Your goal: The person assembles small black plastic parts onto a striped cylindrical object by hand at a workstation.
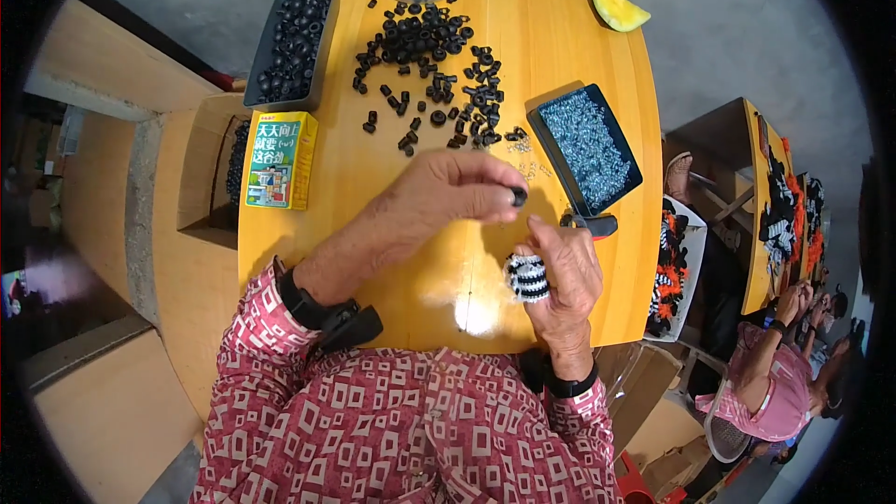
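My left hand [448, 194] is closed in a pinch over the middle of the table, with a small round black piece [519, 197] between thumb and fingertips. Just right of and below it is my right hand [565, 275], its fingers curled around a black-and-white striped knitted piece [526, 278]. The thumb of the right hand points up toward the left fingertips; a small gap shows between the hands. Beyond them, many loose black plastic pieces [420, 37] lie scattered, some joined in short stacks. A few tiny clear bits [534, 169] lie behind my hands.
A dark tray [544, 119] of bluish clear bits stands right, a black-and-red tool [597, 225] below it. Left are a dark bin [329, 63] of black pieces and a yellow-green carton [301, 189]. A melon slice [619, 6] lies far right. Other people work at right.
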A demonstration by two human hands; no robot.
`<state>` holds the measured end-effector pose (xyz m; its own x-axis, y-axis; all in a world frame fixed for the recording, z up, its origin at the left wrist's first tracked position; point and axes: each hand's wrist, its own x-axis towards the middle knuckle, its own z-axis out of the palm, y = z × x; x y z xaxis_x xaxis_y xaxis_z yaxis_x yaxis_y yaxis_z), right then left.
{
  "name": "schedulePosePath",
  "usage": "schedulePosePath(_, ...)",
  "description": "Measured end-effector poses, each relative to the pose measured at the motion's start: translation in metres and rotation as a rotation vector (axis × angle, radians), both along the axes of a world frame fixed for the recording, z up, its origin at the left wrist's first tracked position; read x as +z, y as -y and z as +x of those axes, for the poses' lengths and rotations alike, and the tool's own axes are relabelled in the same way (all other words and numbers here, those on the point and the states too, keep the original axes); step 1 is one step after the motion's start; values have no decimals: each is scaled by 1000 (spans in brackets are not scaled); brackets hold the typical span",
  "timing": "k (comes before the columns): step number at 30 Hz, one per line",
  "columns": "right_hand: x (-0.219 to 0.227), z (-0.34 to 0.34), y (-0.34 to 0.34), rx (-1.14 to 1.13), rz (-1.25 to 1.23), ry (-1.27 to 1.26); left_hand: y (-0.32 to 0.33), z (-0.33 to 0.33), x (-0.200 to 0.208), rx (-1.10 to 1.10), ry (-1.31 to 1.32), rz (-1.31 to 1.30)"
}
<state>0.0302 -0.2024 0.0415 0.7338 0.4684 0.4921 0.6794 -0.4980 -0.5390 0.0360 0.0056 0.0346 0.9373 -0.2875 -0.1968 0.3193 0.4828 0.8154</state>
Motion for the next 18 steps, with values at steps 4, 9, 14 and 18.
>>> schedulePosePath(4,-3,1,-6,-11,80,19,10,-18,-14,-19,-149,-148)
schedulePosePath(9,-3,4,-11,8,90,26,9,-24,-19,-19,-199,-104)
schedulePosePath(14,-4,3,-12,30,55,-45,6,-24,-22,-16,-148,18)
schedulePosePath(18,-4,2,-14,26,48,-56,9,-26,-23,13,-174,12)
